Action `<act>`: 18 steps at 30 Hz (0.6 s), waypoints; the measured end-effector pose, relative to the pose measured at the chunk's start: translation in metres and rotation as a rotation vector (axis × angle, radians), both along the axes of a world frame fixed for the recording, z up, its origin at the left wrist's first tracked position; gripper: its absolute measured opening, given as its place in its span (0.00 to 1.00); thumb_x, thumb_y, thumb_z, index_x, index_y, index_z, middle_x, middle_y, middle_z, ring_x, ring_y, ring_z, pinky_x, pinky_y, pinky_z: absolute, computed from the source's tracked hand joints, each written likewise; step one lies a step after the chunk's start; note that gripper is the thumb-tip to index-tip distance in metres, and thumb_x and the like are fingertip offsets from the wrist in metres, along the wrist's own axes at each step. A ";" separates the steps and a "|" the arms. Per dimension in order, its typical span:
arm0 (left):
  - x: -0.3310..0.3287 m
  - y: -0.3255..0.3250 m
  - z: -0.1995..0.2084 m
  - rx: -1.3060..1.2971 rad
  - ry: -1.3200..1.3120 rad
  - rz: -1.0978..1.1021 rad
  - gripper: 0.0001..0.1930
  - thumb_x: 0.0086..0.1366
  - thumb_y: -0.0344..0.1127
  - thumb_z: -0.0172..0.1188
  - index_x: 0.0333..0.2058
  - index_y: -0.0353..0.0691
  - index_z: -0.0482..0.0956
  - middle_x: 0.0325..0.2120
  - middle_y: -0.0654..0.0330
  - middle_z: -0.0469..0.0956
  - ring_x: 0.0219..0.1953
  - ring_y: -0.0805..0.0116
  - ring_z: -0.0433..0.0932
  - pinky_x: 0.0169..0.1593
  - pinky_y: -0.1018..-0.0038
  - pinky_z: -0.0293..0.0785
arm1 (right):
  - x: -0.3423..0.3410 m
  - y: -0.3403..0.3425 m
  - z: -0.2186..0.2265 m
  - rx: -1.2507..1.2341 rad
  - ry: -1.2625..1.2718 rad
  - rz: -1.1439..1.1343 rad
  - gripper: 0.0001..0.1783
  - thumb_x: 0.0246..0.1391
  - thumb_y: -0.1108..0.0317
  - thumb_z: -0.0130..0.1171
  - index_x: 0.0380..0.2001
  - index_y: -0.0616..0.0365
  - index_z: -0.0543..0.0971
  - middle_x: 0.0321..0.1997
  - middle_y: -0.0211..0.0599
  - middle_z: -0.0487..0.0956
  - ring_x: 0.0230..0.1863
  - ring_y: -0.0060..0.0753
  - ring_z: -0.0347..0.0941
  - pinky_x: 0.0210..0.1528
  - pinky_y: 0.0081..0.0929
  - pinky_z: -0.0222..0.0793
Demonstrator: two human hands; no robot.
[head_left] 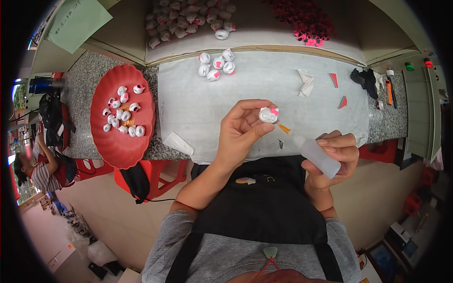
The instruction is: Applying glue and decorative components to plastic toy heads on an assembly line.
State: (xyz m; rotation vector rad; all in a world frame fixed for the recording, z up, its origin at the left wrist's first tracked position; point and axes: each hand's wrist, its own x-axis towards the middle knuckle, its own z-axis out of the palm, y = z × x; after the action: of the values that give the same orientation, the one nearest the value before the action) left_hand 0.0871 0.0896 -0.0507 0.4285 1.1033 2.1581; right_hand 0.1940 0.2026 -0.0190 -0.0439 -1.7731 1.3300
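Between the thumb and fingers of my left hand is a small white cat-shaped figurine head with a pink bow. My right hand is wrapped round a translucent squeeze bottle, tilted so that its amber nozzle tip points up and left toward the figurine head. The tip is close to the head; I cannot tell whether they touch. Both hands are over the near edge of the white paper sheet. Beyond them on the sheet sits a small group of similar white heads.
A red scalloped tray with several white heads stands at left. On the shelf at the back lie piles of white heads and small pink pieces. Crumpled tissue, red scraps, a black cloth and an orange-handled tool lie at right.
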 end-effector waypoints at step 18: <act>0.000 -0.001 0.000 0.008 -0.038 -0.031 0.17 0.47 0.20 0.54 0.38 0.33 0.64 0.36 0.54 0.68 0.38 0.70 0.70 0.41 0.75 0.69 | -0.002 0.001 -0.001 0.030 0.011 -0.006 0.25 0.22 0.76 0.68 0.26 0.56 0.65 0.28 0.36 0.66 0.20 0.24 0.64 0.21 0.16 0.61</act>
State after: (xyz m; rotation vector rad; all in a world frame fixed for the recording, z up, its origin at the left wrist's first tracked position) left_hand 0.0867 0.0886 -0.0504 0.4045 1.0604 2.1355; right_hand 0.1917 0.2032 -0.0196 -0.0255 -1.7823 1.2968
